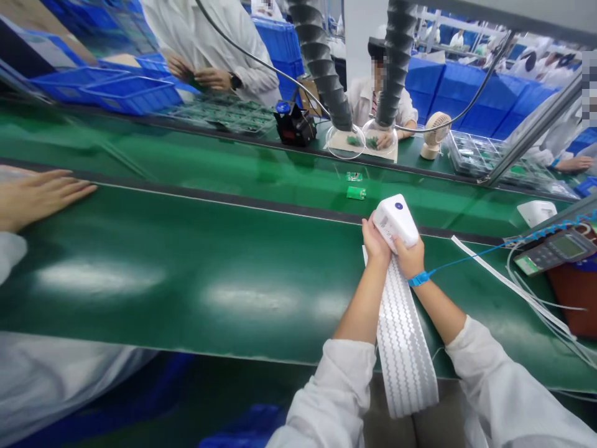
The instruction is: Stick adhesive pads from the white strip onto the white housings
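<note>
Between my two hands I hold a white plastic device (397,218) with a round dark blue button on its upper face and small print on its side. My left hand (379,241) wraps its left side, fingers closed. My right hand (410,256), with a blue wrist strap (418,279) on its wrist, grips its lower right side. Beneath my hands a wide strip of white labels (405,336) runs down over the table's front edge and hangs towards my lap. Two small green circuit boards, one a plain green piece (356,193), lie on the conveyor beyond the device.
Another person's hand (41,193) rests on the green table at the left. A handheld meter (559,250), loose white strips (508,280) and another white device (536,213) are at the right. Two grey extraction hoses (321,56) hang over the far bench, near a small fan (435,134).
</note>
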`<state>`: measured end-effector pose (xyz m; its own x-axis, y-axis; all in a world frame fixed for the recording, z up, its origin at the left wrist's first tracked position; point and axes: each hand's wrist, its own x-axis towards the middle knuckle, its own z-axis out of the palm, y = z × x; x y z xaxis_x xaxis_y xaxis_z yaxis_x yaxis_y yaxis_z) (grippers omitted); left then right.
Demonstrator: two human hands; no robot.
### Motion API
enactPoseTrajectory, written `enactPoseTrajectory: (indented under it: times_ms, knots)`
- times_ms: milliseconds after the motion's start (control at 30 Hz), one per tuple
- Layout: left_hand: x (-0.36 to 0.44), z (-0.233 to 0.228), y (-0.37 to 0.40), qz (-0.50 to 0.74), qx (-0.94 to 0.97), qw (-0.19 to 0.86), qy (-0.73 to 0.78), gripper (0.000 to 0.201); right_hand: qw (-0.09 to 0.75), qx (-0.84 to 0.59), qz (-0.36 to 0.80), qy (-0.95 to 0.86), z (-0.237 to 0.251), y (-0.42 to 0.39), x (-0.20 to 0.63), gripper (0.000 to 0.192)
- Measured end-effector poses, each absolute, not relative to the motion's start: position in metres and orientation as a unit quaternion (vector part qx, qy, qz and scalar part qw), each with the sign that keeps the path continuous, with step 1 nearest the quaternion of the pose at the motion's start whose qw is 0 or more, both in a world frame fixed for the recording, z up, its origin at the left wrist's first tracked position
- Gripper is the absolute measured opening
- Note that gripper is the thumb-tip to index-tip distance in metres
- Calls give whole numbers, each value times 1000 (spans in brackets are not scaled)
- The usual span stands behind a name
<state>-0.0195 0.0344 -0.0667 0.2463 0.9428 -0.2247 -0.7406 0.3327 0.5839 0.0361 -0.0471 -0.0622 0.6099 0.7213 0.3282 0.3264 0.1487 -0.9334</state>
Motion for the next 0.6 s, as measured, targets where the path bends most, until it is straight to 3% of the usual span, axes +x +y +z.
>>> enactPoseTrajectory:
  times_ms: [167,433,600]
  knots:
    - [-26,-57,28,547,225,750,296,79,658,-644,148,-360,-64,-27,49,76]
    - [-38,-57,23,544,274,735,300,76,621,-659,62,-421,-53,7,86,89]
    - [-37,-59,18,548,330,697,324,59,574,-642,62,-504,-50,-4,81,85]
